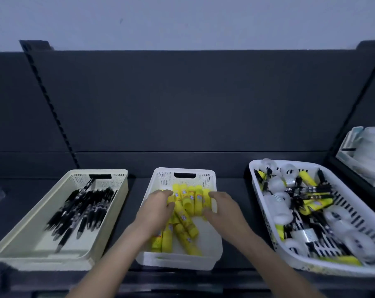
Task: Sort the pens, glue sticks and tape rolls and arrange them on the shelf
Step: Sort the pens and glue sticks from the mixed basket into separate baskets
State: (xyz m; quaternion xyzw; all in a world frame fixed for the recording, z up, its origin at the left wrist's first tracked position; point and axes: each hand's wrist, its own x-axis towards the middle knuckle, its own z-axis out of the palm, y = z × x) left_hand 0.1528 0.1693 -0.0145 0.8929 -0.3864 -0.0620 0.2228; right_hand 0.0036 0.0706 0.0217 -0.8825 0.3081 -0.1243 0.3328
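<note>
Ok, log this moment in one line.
left hand, right hand: grip glue sticks | place: white basket | mixed basket: unsorted

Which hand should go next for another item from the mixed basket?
Right. The right hand, holding glue sticks, is nearest the mixed basket on its side; the left hand would probably have to cross over it.

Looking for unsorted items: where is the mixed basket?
The mixed basket sits on the shelf at the head view's right, beside the white glue-stick basket.
</note>
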